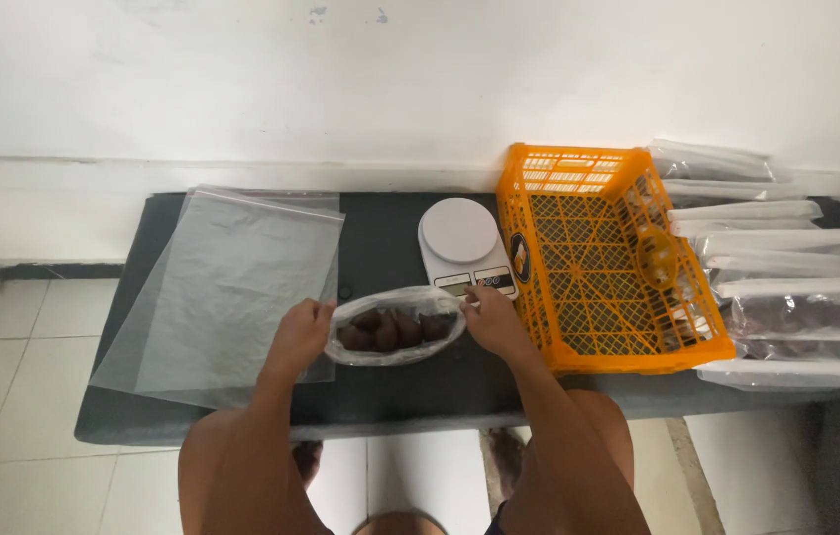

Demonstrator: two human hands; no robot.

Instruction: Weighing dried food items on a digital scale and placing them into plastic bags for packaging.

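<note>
Table (390, 396): dark, low, against the wall.
Empty bags (222, 287): clear stack, left.
Crate (603, 258): orange, right.
Sealed bags (786, 287): far right, stacked.
Scale (464, 243): white, centre far.
Filled bag (398, 327): near the scale, brown pieces inside.
Left hand (299, 335): pinching its left end.
Right hand (494, 319): pinching its right end.

You had a clear, see-through small bag (397, 329) with dark brown pieces (392, 327) inside, and beside it a stack of clear empty bags (231, 287) that looked milky grey against the matt black table (380, 233). The scale (463, 243) was white, the crate (598, 258) bright orange with an open lattice pattern. Behind them the wall (340, 79) was plain white.
</note>
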